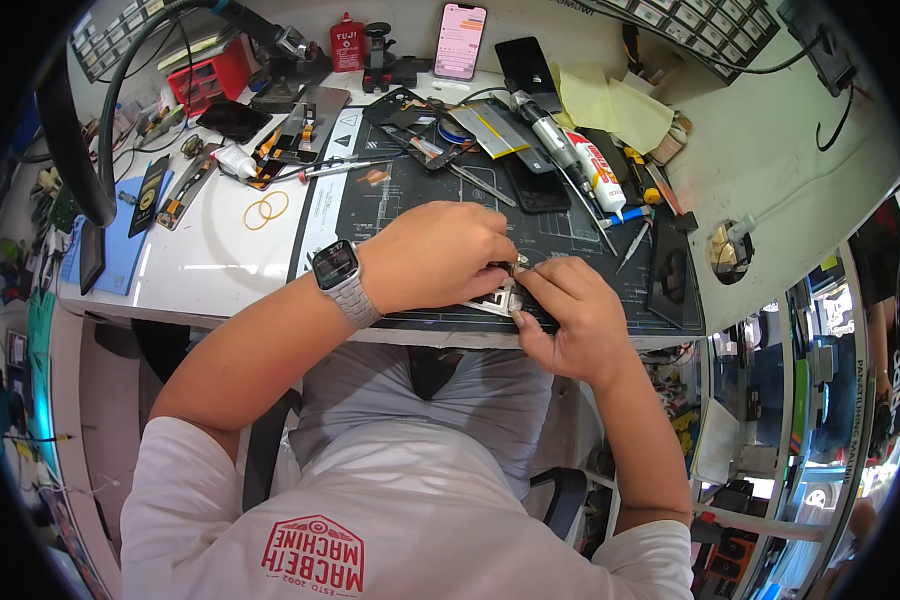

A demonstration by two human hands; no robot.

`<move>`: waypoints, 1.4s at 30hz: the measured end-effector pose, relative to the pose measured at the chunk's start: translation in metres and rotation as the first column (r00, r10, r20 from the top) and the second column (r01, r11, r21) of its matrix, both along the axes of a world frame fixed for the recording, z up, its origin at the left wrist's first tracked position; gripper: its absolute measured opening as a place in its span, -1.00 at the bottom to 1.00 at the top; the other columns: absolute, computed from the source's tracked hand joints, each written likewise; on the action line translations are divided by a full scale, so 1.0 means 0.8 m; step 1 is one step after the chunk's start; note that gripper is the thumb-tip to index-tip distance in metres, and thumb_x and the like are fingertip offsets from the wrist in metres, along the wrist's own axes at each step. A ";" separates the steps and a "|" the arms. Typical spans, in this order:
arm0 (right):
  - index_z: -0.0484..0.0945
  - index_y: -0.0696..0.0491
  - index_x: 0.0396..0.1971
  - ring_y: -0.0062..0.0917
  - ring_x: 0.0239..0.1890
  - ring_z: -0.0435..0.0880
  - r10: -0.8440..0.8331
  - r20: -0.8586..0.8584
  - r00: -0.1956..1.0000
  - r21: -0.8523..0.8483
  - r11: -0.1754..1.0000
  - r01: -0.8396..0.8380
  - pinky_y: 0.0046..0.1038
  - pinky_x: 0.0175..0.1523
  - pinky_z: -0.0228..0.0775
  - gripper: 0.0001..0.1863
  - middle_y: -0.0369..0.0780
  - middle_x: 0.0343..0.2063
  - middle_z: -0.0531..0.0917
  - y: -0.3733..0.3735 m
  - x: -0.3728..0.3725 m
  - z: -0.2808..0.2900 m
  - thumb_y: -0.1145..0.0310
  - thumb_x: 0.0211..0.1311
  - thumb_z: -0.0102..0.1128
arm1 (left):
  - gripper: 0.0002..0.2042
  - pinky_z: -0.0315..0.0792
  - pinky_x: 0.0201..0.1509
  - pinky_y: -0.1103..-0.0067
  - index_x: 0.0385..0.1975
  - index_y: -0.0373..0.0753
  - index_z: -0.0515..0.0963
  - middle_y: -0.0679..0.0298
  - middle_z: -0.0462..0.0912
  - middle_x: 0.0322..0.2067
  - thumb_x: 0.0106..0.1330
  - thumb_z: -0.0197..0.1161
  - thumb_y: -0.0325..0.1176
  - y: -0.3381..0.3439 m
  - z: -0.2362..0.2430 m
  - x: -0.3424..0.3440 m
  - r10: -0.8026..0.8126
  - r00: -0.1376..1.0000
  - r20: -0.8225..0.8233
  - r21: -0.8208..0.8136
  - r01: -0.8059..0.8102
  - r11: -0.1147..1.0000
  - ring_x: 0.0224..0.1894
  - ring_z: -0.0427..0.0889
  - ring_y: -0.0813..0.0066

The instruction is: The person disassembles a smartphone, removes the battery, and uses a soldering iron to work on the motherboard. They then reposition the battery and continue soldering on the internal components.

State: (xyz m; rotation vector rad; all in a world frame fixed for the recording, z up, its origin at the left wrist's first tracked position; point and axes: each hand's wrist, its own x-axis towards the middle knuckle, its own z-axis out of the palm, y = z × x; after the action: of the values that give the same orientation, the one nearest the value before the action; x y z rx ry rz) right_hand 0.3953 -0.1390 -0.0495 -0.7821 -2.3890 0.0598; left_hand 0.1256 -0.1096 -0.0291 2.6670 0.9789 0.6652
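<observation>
The right hand (575,315) pinches a small silvery part (492,303) just beside the left hand (438,250), whose fingers curl over it, their hold unclear, with a black mat (568,236) beneath both.

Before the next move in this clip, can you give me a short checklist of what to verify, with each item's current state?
1. Right hand thumb and fingers at the right end of the small silver part: ok.
2. Left hand grip on the part: cannot tell, its fingertips are partly hidden.
3. Part fully resting on the dark mat: cannot tell, the hands cover much of it.
4. Far side of the mat free of clutter: not ok, the silver cylindrical tool and other items lie there.
5. White tube apart from both hands: ok.
</observation>
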 end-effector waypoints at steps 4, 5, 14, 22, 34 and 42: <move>0.81 0.16 0.14 -0.07 0.00 0.76 -0.001 -0.066 0.998 -0.107 0.994 -0.006 -0.15 0.14 0.67 -0.48 -0.10 -0.06 0.81 -0.001 0.004 -0.001 0.33 0.15 0.58 | -0.82 0.71 0.04 0.22 -0.14 -0.21 0.91 0.16 0.80 -0.24 0.35 0.53 -0.34 0.007 -0.006 0.002 -0.015 0.998 0.062 0.001 0.015 1.000 -0.12 0.82 0.03; 0.81 0.16 0.14 -0.07 0.00 0.76 -0.006 -0.077 0.997 -0.133 0.991 -0.005 -0.16 0.15 0.67 -0.49 -0.10 -0.06 0.81 0.000 0.004 0.000 0.34 0.15 0.58 | -0.83 0.72 0.04 0.22 -0.14 -0.22 0.91 0.16 0.81 -0.24 0.34 0.53 -0.34 0.006 -0.008 0.001 -0.005 0.997 0.074 -0.004 0.005 1.000 -0.12 0.83 0.03; 0.81 0.17 0.14 -0.06 0.00 0.75 -0.005 -0.073 0.997 -0.131 0.991 -0.005 -0.15 0.15 0.67 -0.47 -0.07 -0.07 0.79 0.000 0.003 0.001 0.35 0.14 0.60 | -0.82 0.73 0.06 0.21 -0.16 -0.24 0.92 0.16 0.83 -0.22 0.33 0.52 -0.33 0.000 0.001 0.004 0.047 0.997 0.068 -0.065 -0.042 0.997 -0.10 0.83 0.02; 0.78 0.21 0.17 -0.06 -0.01 0.74 0.011 -0.025 1.000 -0.025 1.000 -0.011 -0.15 0.15 0.67 -0.42 -0.07 -0.07 0.76 -0.002 -0.001 -0.003 0.25 0.18 0.63 | -0.81 0.72 0.04 0.21 -0.17 -0.23 0.92 0.15 0.82 -0.24 0.32 0.53 -0.31 0.000 -0.005 0.003 0.067 0.993 0.093 -0.057 -0.061 0.997 -0.10 0.83 0.02; 0.81 0.17 0.18 -0.08 0.02 0.73 -0.002 -0.069 0.998 -0.177 0.984 -0.010 -0.17 0.18 0.64 -0.43 -0.06 -0.03 0.79 0.000 0.004 0.007 0.25 0.18 0.64 | -0.85 0.74 0.00 0.23 -0.20 -0.19 0.92 0.19 0.84 -0.25 0.30 0.54 -0.33 0.003 -0.012 0.002 0.021 0.992 0.123 0.018 -0.023 1.000 -0.14 0.84 0.05; 0.81 0.18 0.18 -0.08 0.02 0.72 0.018 -0.099 0.995 -0.202 0.979 -0.038 -0.18 0.18 0.62 -0.43 -0.05 -0.03 0.80 0.002 0.006 0.008 0.26 0.17 0.64 | -0.86 0.74 -0.02 0.25 -0.22 -0.19 0.92 0.21 0.83 -0.27 0.30 0.54 -0.35 0.006 -0.010 -0.001 -0.030 0.993 0.117 0.061 0.023 0.998 -0.16 0.84 0.07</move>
State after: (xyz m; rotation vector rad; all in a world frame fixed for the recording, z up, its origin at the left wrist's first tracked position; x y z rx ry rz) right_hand 0.3997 -0.1372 -0.0428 -0.8195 -2.3262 0.3510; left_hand 0.1248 -0.1045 -0.0374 2.6514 0.9050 0.8485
